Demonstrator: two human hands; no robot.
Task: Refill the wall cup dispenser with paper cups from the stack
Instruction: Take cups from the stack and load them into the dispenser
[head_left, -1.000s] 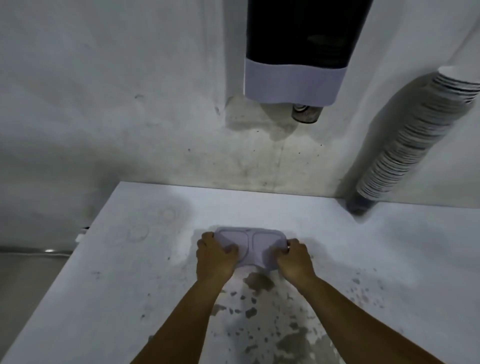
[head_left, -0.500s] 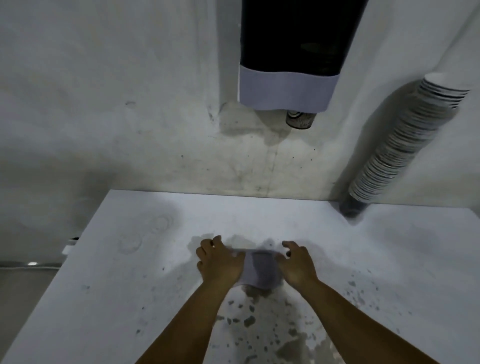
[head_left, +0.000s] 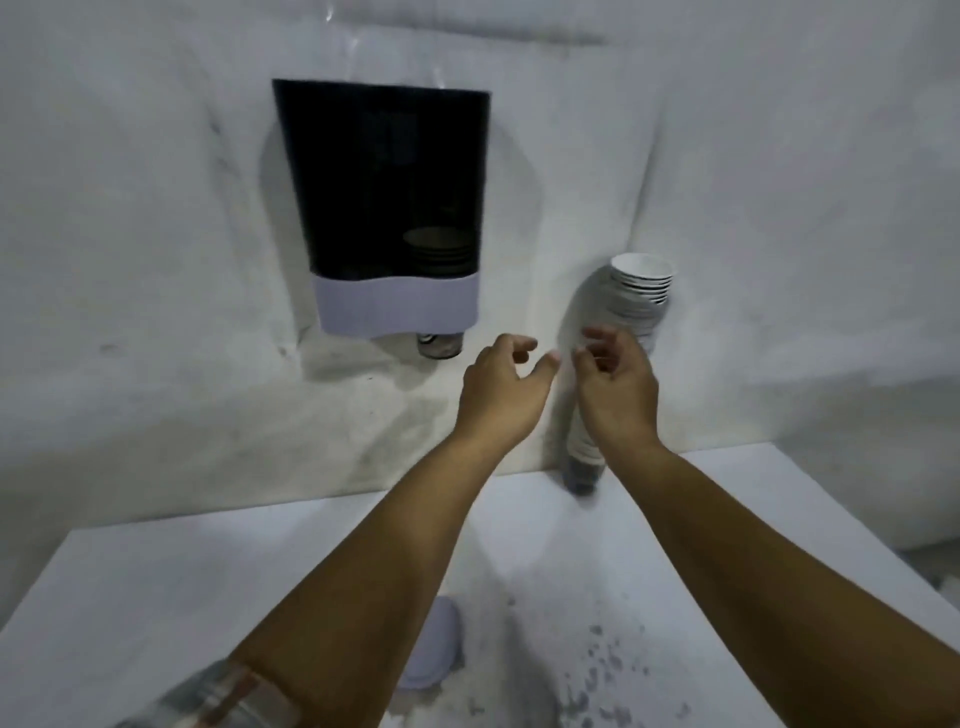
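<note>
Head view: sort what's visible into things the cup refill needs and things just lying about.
Belongs to the job:
- wall dispenser, a few cups showing low inside
- tall cup stack leaning on the wall
- left hand and right hand, both open, reaching toward the stack
- dispenser lid, lying on the table

Just there:
- stained white table
- wall

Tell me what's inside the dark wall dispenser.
Through the tinted dispenser, a short stack of cups shows low on its right side. One cup bottom pokes out below. The left side is too dark to read.
</note>
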